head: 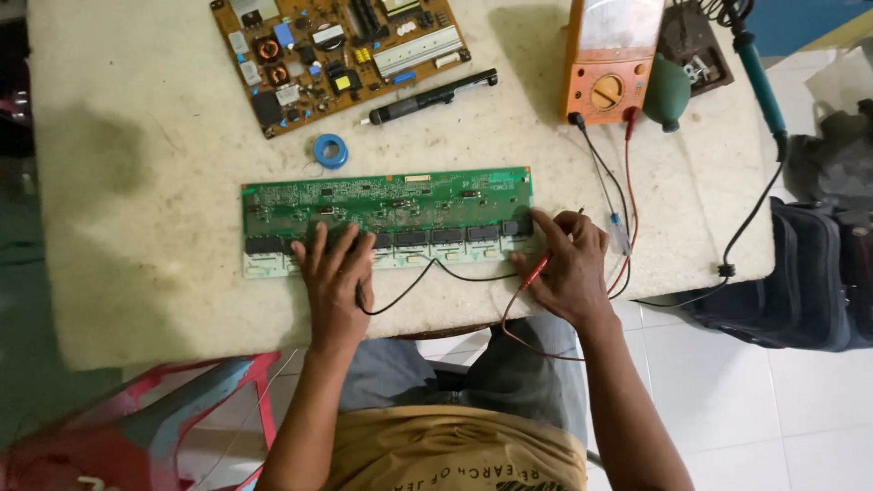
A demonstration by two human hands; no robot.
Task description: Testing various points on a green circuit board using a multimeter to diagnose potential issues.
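A long green circuit board (pixel 391 205) lies flat on the pale cloth-covered table (pixel 136 182). My left hand (pixel 334 273) rests on the board's lower left part, fingers spread, with a black test lead (pixel 400 293) running out from under the palm. My right hand (pixel 568 264) sits at the board's right end and grips a red probe (pixel 536 270), its tip against the board's lower right edge. Red and black wires lead from both hands up to an orange multimeter (pixel 611 64) at the back.
A brown circuit board (pixel 336 55) lies at the back, a black pen-shaped tool (pixel 432 95) beside it. A blue solder roll (pixel 330 150) sits above the green board. A soldering iron with teal handle (pixel 759 77), a dark bag (pixel 809 273) and a red stool (pixel 173 409) surround the table.
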